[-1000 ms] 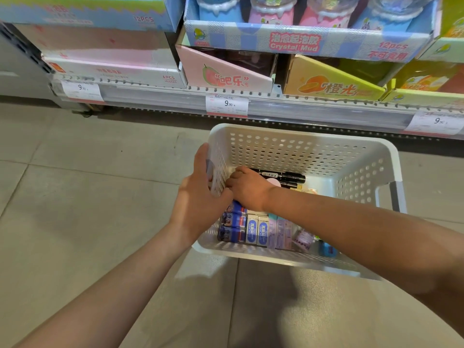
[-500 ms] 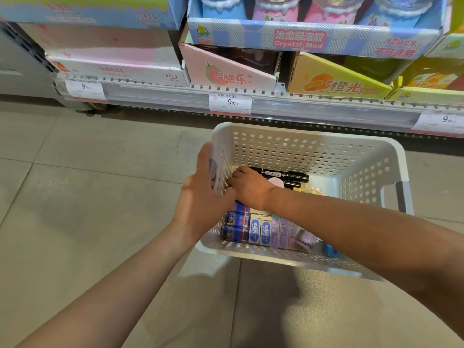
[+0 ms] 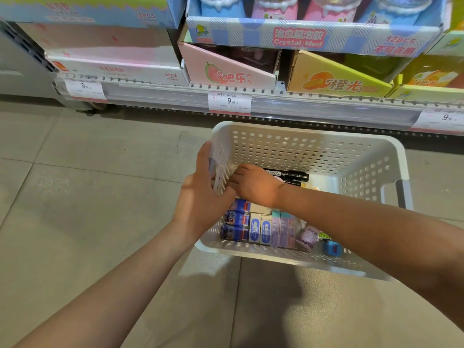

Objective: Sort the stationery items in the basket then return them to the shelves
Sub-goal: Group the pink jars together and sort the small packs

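Sorting stage, hands at the basket's left wall, nothing shelved yet as far as I can judge.

I see the left hand (image 3: 200, 197) holding the left wall of the white basket (image 3: 311, 144), thumb inside, fingers outside, while the right hand (image 3: 253, 184) reaches down by that wall beside the black markers (image 3: 288, 175); whether it pinches anything I cannot tell, since its fingertips are hidden. Small boxes (image 3: 258, 228) stand packed in a row along the near side of the basket, which stands on the floor before the shelf (image 3: 313, 106). Next, I judge, one kind must be lifted out and matched to its shelf spot. Readable: "Crystal Mud", "12pcs", "6PCS", price tags (image 3: 229, 101) showing 9.90.
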